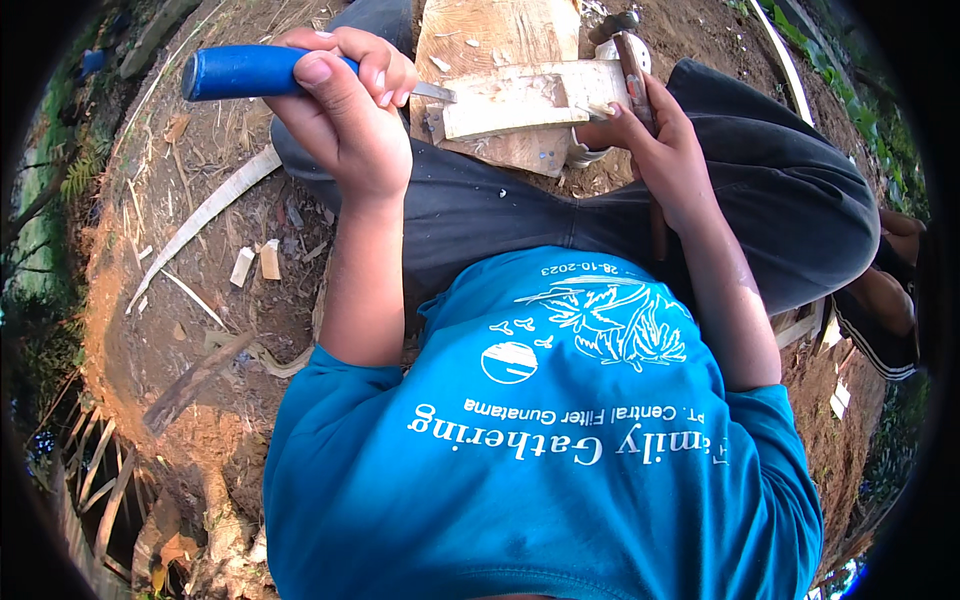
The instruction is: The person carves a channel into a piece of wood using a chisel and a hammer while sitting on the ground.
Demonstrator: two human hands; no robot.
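Observation:
My left hand (350, 95) is closed around the blue handle of a chisel (232, 73). The chisel's metal blade points right, and its tip meets the left end of a pale, slightly curved piece of wood (500, 108). A recess is cut into the middle of that piece, which lies across a thick wooden block (490, 40). At the piece's right end, my right hand (665, 150) wraps around a brown wooden handle (632, 75), with its thumb against the pale wood. A dark rounded head near the handle's top looks like a hammer's; the join is unclear.
My bent legs in dark trousers (790, 180) flank the block. On the dirt at left lie a long curved wood strip (205, 215), small offcuts (270, 260) and a stick (200, 380). Another person's leg (885, 305) shows at the right edge.

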